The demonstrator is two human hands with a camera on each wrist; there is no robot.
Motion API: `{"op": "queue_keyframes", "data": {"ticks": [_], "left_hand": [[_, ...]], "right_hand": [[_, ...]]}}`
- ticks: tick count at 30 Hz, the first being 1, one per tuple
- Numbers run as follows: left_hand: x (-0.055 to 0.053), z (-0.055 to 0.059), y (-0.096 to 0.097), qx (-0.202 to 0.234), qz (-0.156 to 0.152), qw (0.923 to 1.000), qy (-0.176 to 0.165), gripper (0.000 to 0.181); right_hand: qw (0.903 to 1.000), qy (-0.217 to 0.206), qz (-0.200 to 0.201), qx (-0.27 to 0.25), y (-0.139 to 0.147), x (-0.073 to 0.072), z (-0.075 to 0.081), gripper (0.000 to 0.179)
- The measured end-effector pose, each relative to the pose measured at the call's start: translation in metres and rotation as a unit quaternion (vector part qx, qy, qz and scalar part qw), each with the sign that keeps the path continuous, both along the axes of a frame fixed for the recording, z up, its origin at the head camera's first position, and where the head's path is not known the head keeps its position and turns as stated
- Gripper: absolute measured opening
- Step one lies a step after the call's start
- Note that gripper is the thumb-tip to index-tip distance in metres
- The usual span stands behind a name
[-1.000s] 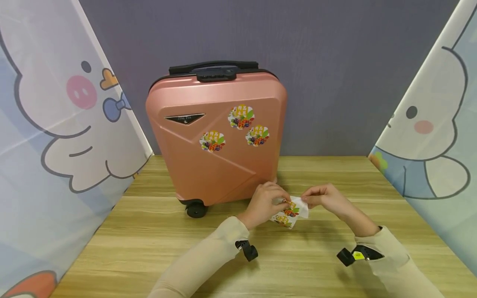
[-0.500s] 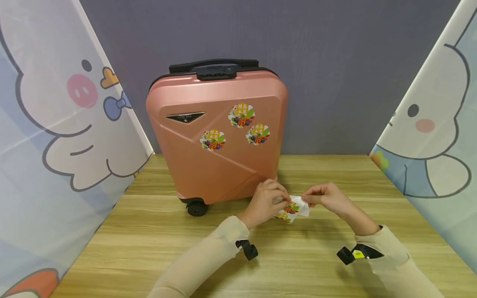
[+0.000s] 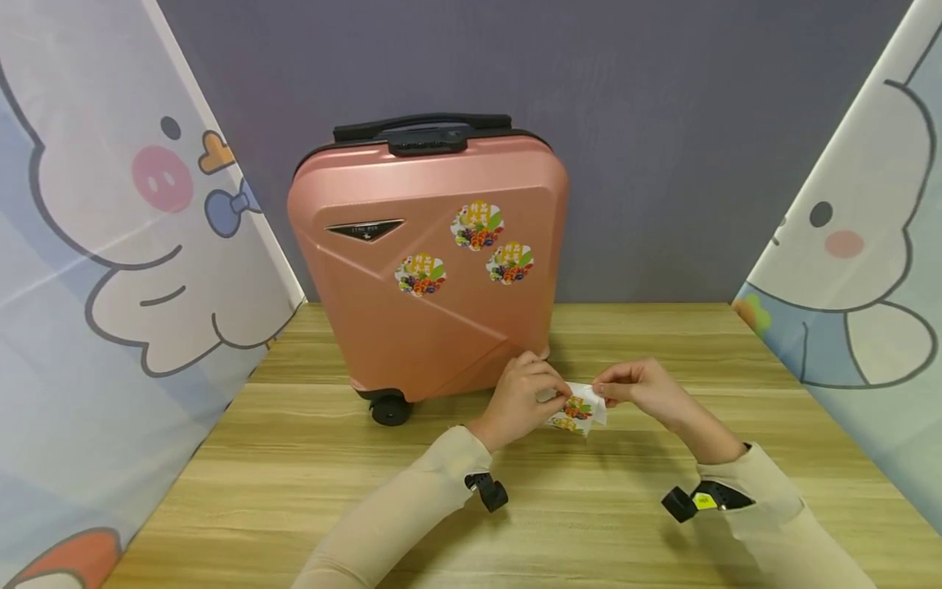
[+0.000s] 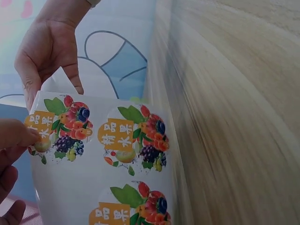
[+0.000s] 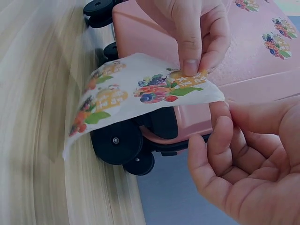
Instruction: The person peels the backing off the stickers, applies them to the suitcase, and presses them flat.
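Observation:
A white sheet of round fruit stickers (image 3: 581, 406) is held up between both hands, close in front of the suitcase's lower right corner. My left hand (image 3: 521, 401) pinches it at one sticker, thumb over the printed orange label in the right wrist view. At the opposite corner, my right hand (image 3: 646, 391) pinches the sheet's edge between thumb and forefinger (image 5: 225, 112). Part of the backing bends up beside the right fingers in the left wrist view. The pink suitcase (image 3: 441, 343) stands upright, with three matching fruit stickers (image 3: 477, 226) on its front.
The suitcase rests on a wood-grain table (image 3: 309, 491), its black wheel (image 3: 390, 409) at the lower left. A grey wall (image 3: 648, 164) rises behind it. Cartoon-printed panels (image 3: 832, 270) flank both sides. A black strap-on camera (image 3: 489, 492) sits on each wrist.
The sticker sheet's lower edge has risen and swung slightly to the right. Both hands keep their pinch and have hardly moved. The suitcase stands as before.

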State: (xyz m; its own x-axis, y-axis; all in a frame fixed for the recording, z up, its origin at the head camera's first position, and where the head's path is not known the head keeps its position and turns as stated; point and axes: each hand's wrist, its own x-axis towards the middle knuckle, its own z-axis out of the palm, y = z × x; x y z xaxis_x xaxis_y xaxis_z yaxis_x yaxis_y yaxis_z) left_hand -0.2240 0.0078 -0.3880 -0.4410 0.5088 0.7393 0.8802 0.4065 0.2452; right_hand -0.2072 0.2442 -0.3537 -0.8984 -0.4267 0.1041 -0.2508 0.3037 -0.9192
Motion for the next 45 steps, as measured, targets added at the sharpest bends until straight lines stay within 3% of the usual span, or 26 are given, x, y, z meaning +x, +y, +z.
{"op": "queue_keyframes", "data": {"ticks": [11,16,20,24,30,39,45], "left_hand": [[0.001,0.0,-0.001,-0.019,0.014,0.9995,0.021,0.008],[-0.001,0.0,-0.002,-0.006,-0.012,0.9999,-0.006,0.01],[-0.001,-0.004,-0.005,0.007,-0.026,0.9987,-0.043,0.025],[-0.001,-0.008,-0.008,0.014,-0.007,0.9985,-0.052,0.03],[-0.002,-0.011,-0.011,0.02,0.029,0.9991,-0.025,0.021],[-0.002,-0.009,-0.012,0.02,0.038,0.9991,0.003,0.016],[-0.001,-0.008,-0.011,0.021,0.044,0.9988,-0.007,0.014]], "right_hand": [[1.0,-0.004,-0.007,0.0,-0.004,-0.001,-0.002,0.023],[0.9999,-0.005,-0.014,-0.002,-0.004,-0.003,-0.002,0.022],[0.9998,-0.006,-0.01,-0.015,-0.005,-0.003,-0.003,0.023],[0.9996,-0.006,-0.002,-0.027,-0.006,-0.002,-0.003,0.024],[0.9995,-0.003,0.008,-0.03,-0.006,-0.003,-0.004,0.023],[0.9988,-0.005,0.021,-0.043,-0.003,-0.005,-0.008,0.016],[0.9997,-0.018,0.0,-0.018,-0.008,-0.004,-0.006,0.023]]}}
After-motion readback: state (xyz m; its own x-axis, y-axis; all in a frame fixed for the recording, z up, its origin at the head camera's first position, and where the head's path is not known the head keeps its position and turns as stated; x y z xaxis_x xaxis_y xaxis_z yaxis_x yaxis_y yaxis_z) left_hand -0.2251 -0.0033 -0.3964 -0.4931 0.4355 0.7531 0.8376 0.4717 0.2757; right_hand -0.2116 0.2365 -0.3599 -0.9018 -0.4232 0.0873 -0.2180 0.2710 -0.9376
